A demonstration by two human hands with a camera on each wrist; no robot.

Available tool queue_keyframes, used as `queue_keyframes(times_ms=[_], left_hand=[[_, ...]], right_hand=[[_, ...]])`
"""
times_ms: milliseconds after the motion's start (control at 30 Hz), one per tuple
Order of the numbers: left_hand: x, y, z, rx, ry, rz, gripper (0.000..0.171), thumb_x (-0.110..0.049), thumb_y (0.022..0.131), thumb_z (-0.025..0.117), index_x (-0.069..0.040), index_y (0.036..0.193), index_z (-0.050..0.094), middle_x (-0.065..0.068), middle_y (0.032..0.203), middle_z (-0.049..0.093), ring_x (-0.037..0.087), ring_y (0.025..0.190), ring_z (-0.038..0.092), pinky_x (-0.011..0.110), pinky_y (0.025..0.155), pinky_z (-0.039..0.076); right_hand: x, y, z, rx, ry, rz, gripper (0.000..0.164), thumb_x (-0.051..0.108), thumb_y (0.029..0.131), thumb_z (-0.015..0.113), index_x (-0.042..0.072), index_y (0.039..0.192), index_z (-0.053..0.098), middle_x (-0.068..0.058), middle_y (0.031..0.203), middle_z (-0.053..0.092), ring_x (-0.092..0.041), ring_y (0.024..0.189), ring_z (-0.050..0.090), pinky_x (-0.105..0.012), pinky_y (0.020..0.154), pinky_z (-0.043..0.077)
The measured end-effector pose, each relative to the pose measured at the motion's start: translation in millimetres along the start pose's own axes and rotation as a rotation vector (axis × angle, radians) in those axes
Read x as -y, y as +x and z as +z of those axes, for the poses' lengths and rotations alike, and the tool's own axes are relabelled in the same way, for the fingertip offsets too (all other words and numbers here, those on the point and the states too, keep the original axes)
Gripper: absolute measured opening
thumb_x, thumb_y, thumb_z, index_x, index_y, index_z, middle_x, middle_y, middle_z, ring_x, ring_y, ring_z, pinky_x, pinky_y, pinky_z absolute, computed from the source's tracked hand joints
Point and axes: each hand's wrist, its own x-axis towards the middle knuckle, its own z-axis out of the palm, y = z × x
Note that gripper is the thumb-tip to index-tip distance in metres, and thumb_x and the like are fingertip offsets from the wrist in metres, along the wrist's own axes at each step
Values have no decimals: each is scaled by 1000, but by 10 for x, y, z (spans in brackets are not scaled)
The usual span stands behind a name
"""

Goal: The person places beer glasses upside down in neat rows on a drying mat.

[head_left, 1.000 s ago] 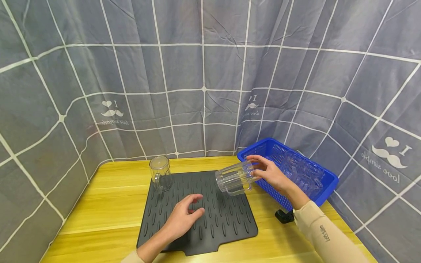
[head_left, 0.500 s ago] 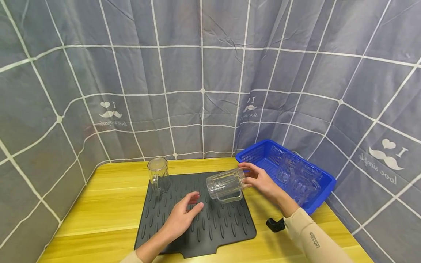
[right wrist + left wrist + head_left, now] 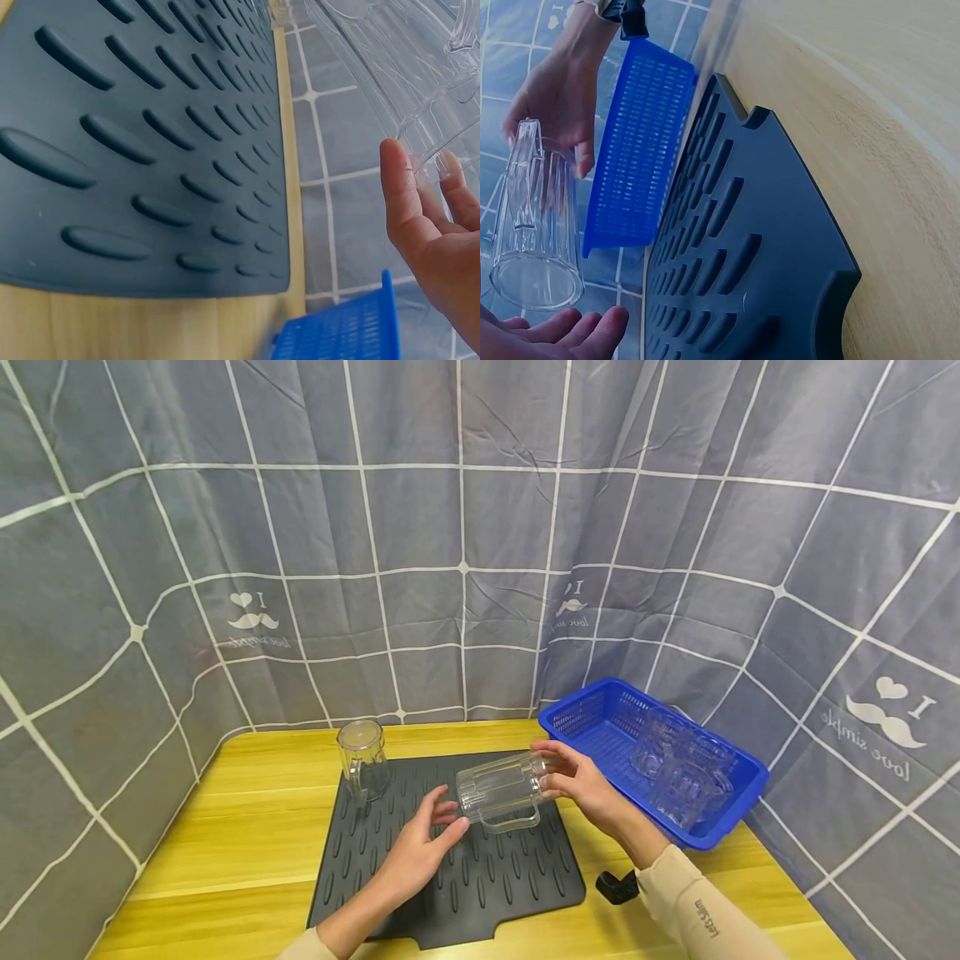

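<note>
Mug [image 3: 501, 789]: clear, on its side above the dark mat [image 3: 517, 877]
Right hand [image 3: 581, 781]: grips its base
Left hand [image 3: 423, 847]: fingers relaxed, at its mouth

The grey curtain [image 3: 465, 527] carries a repeated white print, mirrored in the head view: "I", a heart, a moustache and "love simple"; the right sleeve [image 3: 705, 918] bears small dark lettering, too small to read surely.

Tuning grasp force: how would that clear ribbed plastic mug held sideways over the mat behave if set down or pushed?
The clear ribbed plastic mug looks rigid and probably light, since the right hand holds it by fingertips alone. On its side it might roll until its handle stops it. The smooth walls could be slippery; the dark grey ridged mat should limit sliding.
</note>
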Motion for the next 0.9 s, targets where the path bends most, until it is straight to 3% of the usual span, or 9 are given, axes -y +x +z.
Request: queue_keyframes(times_ms=[400, 733, 900], left_hand=[[3, 33, -4, -41, -23, -23, 80, -49, 98, 61, -15, 159, 22, 20, 150, 45, 38, 133, 51, 59, 101, 47], [72, 76, 9, -46, -108, -35, 77, -47, 99, 62, -12, 157, 25, 24, 149, 41, 40, 130, 53, 40, 90, 58], [64, 62, 10, -74, -154, -12, 72, -39, 99, 65, -11, 155, 30, 21, 143, 48, 34, 124, 57, 41, 91, 57]], right_hand=[[-94, 10, 162, -10, 57, 14, 55, 1, 92, 62, 9, 145, 48, -21, 144, 49, -25, 105, 61, -34, 83, 59], [-184, -2, 252, 8, 131, -3, 58, 2, 94, 62, -2, 148, 41, -24, 145, 45, -15, 98, 57, -33, 83, 58], [-194, -22, 288, 27, 168, -13, 55, 2, 93, 61, 1, 145, 44, -20, 140, 48, -17, 101, 61, -36, 83, 59]])
